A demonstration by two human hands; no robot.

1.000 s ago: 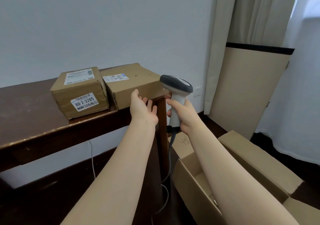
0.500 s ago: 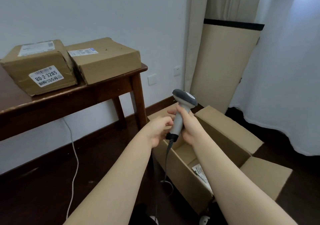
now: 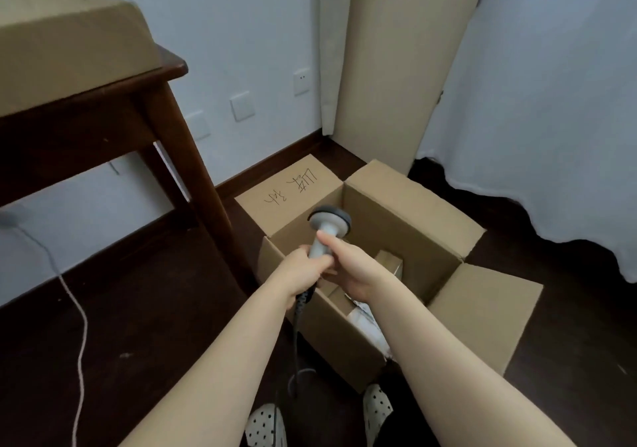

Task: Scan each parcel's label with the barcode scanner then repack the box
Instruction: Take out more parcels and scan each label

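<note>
The grey barcode scanner [image 3: 327, 226] is held over the open cardboard box [image 3: 406, 212] on the floor. My left hand [image 3: 300, 271] grips the lower part of its handle, above the dark cable. My right hand [image 3: 351, 264] also holds the handle, thumb lying up along it. Inside the box a small brown parcel [image 3: 391, 260] and a pale wrapped parcel [image 3: 365, 319] show past my right forearm. One brown parcel [image 3: 69, 40] sits on the dark wooden table [image 3: 103, 102] at the upper left.
The box's flaps are spread open; the far-left flap [image 3: 293, 188] carries handwriting. A tall cardboard sheet [image 3: 403, 67] leans in the corner beside white curtains [image 3: 551, 102]. A pale cord [image 3: 81, 326] trails over the dark floor. Spotted slippers [image 3: 265, 426] are at the bottom edge.
My view has swung down and right, from the table's parcels to the floor box. My left hand left the parcel and took the scanner's handle, joining the right. The scanner came down over the box.
</note>
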